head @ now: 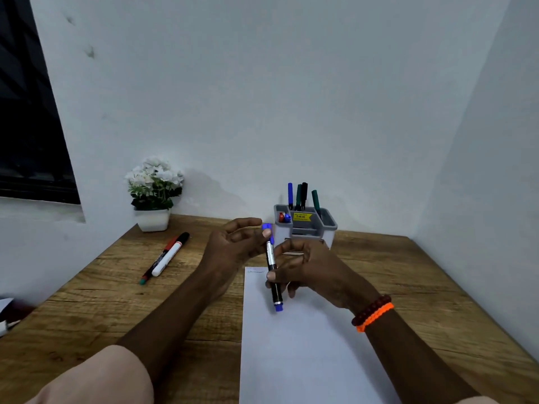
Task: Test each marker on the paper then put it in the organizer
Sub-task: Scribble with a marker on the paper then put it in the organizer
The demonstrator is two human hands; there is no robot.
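Our right hand (303, 269) pinches a black-barrelled blue marker (273, 282) between thumb and fingers, holding it nearly upright above the white sheet of paper (294, 351). Our left hand (233, 243) grips the marker's blue cap (267, 229) at its top end with curled fingertips. Whether the cap sits fully on we cannot tell. Behind our hands stands the grey plastic organizer (306, 225), several markers upright in it. Two more markers, one red-and-black (159, 262) and one white with a black cap (172, 253), lie side by side on the wooden table (145, 310).
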